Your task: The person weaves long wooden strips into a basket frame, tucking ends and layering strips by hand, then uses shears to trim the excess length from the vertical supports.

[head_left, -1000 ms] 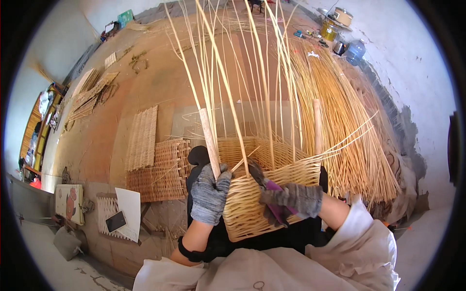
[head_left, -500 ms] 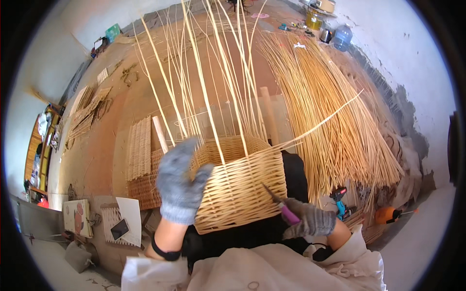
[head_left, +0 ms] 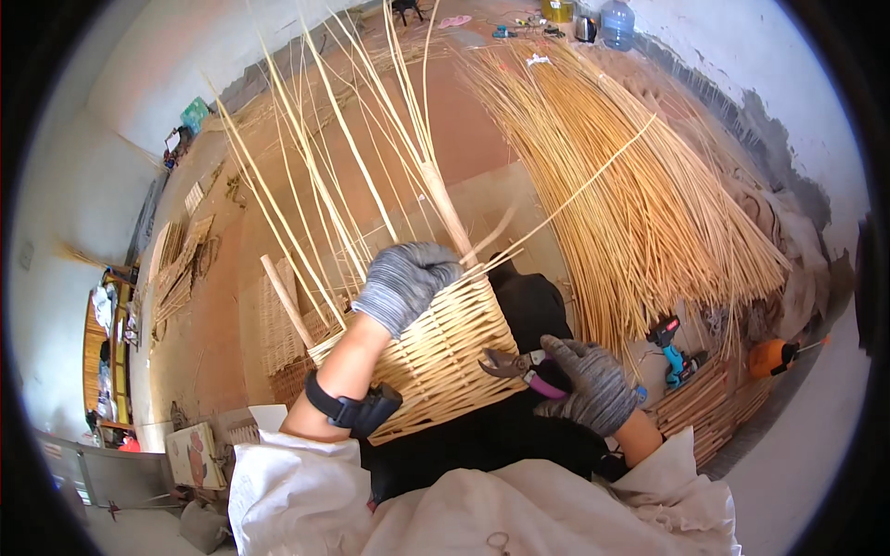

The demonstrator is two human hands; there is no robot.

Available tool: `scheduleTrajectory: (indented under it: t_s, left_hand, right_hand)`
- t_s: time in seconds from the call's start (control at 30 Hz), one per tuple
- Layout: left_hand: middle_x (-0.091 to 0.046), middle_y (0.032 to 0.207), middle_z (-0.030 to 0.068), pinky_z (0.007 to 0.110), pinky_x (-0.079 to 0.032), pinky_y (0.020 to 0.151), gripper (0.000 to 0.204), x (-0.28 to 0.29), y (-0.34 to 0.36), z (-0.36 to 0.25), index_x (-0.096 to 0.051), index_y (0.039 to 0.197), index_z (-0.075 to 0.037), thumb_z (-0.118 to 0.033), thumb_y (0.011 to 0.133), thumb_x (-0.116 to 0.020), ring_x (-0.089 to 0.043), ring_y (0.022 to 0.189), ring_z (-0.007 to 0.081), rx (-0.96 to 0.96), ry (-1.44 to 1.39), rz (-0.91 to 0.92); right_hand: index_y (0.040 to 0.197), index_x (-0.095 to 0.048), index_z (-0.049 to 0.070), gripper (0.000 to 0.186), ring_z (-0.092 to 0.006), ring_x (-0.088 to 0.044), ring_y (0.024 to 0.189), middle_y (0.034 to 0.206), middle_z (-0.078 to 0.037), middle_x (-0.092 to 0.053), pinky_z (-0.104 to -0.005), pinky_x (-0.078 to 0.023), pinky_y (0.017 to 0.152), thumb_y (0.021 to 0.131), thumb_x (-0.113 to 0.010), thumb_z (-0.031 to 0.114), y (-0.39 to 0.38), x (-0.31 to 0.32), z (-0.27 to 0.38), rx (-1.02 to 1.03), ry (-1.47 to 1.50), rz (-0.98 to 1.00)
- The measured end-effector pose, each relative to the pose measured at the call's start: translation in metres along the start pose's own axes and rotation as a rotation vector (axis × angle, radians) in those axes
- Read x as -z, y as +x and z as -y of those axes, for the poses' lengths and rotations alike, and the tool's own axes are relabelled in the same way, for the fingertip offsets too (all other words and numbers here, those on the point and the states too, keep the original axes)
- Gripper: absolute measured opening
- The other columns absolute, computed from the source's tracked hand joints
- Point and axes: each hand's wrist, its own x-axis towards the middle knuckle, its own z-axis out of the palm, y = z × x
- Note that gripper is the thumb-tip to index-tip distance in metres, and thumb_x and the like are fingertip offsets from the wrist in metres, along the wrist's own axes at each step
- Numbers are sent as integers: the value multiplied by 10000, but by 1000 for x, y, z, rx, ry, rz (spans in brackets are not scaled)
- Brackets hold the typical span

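A pale wicker basket rests tilted on my lap, with long upright rods rising from its rim. My left hand, in a grey knitted glove, is closed at the rim near the right corner; its curled fingers hide exactly which strand they pinch. From that corner a long loose rod juts out to the upper right. My gloved right hand grips pruning shears with purple handles. Their blades are parted and lie just in front of the basket's right side.
A big bundle of wicker rods covers the floor on the right. A blue cordless drill and an orange container lie below it. Woven panels stand left of the basket. A water jug is at the far wall.
My left hand has moved right along the rim and its fingers have closed there. The shears have turned and their blades now show parted. The basket has tilted, its rods leaning left.
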Motion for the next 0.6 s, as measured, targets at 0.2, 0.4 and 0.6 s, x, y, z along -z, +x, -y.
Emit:
scheduleTrajectory:
  t_s: [0.2,0.4,0.6]
  left_hand:
    - [-596,814,67,245,-452,689,171,-12,4,-20,-625,904,-52,-97,739,-634,-554,747,134,-238,236,46]
    - [-620,820,80,261,-460,695,182,21,9,-32,-626,897,-32,-75,723,-656,-573,828,144,-215,34,300]
    - [-622,846,81,241,-482,721,172,46,-19,-19,-602,897,27,-45,746,-643,-587,784,124,-145,-203,220]
  right_hand:
    - [1232,-394,87,857,-296,-534,938,1086,-136,-530,-380,-399,831,533,-742,441,8,-14,-2,-19,-22,-71]
    - [1223,-408,103,832,-289,-518,921,1043,-114,-521,-408,-388,807,528,-741,417,21,-12,11,-10,-85,-266]
    - [1214,-423,135,791,-282,-495,915,1001,-99,-497,-432,-378,753,532,-721,403,50,-2,29,36,-246,-409]
